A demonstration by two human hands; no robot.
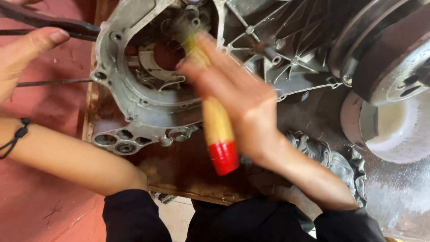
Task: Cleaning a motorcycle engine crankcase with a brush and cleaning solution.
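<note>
My right hand (237,98) grips a paintbrush (217,130) with a yellow wooden handle and a red end. Its bristles point into the round opening of a grey cast-metal engine casing (134,103). The brush and hand are blurred by motion. My left hand (20,58) hovers at the far left edge with fingers spread, holding nothing, a little left of the casing's rim. A black cord bracelet sits on the left wrist.
The casing lies on a rusty brown metal tray (179,170). A grey rag (322,152) is bunched under my right forearm. A white bowl (394,130) and a dark round wheel-like part (380,49) stand at right. Thin rods (53,82) lie on the red floor at left.
</note>
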